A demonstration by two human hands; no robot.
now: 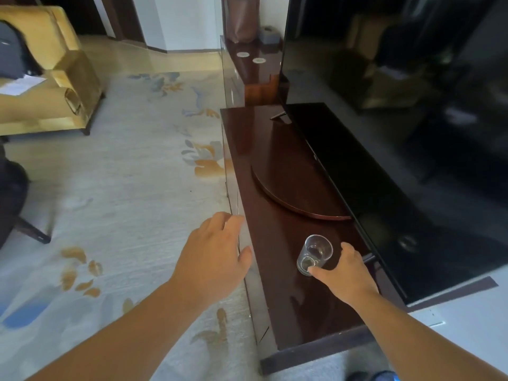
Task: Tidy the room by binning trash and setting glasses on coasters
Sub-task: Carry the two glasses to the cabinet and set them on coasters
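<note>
A small clear glass (314,253) stands upright on the dark wooden TV cabinet (277,303), near its front end. My right hand (345,273) is wrapped around the glass from the right, thumb at its base and fingers behind it. My left hand (217,254) hovers over the cabinet's left edge, fingers loosely apart and holding nothing. Two round white coasters (243,54) (259,60) lie on a farther wooden counter (261,75) beyond the cabinet.
A large black television (398,133) fills the right side, standing on a half-round wooden turntable (288,182). A yellow armchair (55,78) with papers and a dark bag sits at the far left. Patterned carpet (123,188) covers the floor. A grey box (269,35) rests at the counter's back.
</note>
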